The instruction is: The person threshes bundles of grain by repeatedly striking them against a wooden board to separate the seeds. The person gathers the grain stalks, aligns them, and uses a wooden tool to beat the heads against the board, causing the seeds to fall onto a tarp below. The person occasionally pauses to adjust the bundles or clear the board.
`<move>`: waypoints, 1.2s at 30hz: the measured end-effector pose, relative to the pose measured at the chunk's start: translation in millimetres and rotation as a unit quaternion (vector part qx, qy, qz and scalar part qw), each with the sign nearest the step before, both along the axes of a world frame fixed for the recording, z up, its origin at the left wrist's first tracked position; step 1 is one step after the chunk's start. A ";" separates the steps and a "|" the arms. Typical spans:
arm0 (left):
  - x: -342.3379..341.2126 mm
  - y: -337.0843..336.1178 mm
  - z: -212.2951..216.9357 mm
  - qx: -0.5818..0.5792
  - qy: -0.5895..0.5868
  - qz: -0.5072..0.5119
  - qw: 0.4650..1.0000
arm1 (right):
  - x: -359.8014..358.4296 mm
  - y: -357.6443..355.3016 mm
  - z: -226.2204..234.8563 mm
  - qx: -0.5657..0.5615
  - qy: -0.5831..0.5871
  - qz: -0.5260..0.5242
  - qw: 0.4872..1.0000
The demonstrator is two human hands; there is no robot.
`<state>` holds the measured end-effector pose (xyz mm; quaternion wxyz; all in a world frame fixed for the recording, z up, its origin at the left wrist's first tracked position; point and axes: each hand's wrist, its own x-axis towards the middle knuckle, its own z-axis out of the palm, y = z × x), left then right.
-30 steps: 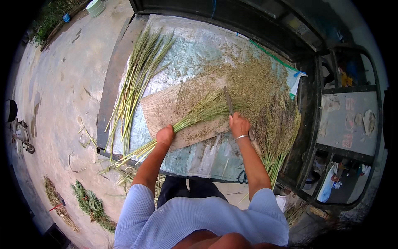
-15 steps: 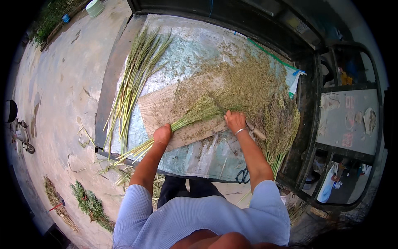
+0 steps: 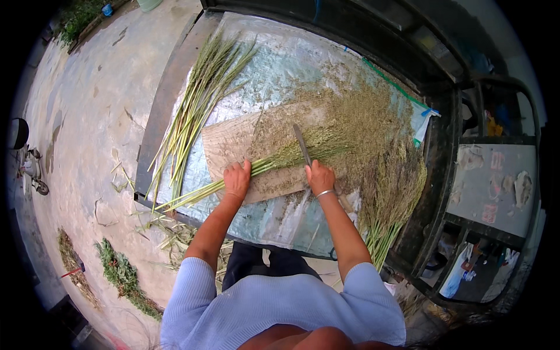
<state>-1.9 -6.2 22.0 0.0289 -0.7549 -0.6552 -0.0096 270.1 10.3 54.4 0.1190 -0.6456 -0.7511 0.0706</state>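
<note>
My left hand [image 3: 237, 181] is closed over the stems of a bundle of green seed-headed stalks [image 3: 274, 158], pressing it on a wooden board [image 3: 228, 142]. The bundle's stem ends run to the lower left, its bushy heads to the right. My right hand [image 3: 320, 178], with a bracelet at the wrist, grips a knife [image 3: 301, 143]. Its long blade points up and away, across the bundle's heads. Part of its wooden handle shows below the hand. Loose seeds and chaff [image 3: 356, 111] are scattered over the board and the sheet beyond.
A silvery plastic sheet [image 3: 274, 52] covers the table. More long stalks [image 3: 195, 111] lie at its left, and a darker heap of heads [image 3: 394, 186] at its right. A dark metal frame [image 3: 431, 175] borders the right side. Plant bundles [image 3: 125, 271] lie on the floor at lower left.
My left hand has shifted along the stems toward the heads. My right hand has moved nearer to me and left, with the knife turned more upright. The whole view has shifted slightly.
</note>
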 end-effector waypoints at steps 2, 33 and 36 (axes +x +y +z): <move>2.5 -3.2 2.1 -0.072 -0.023 0.003 0.997 | 3.6 -11.3 -19.7 -0.038 -0.001 -0.018 0.999; 30.0 -7.5 4.4 -0.293 -0.164 0.102 0.936 | 126.7 15.8 -5.1 -0.045 -0.131 0.001 0.990; 27.2 -16.1 -0.6 -0.276 -0.153 0.118 0.941 | 122.8 16.1 15.6 -0.048 -0.091 -0.116 0.988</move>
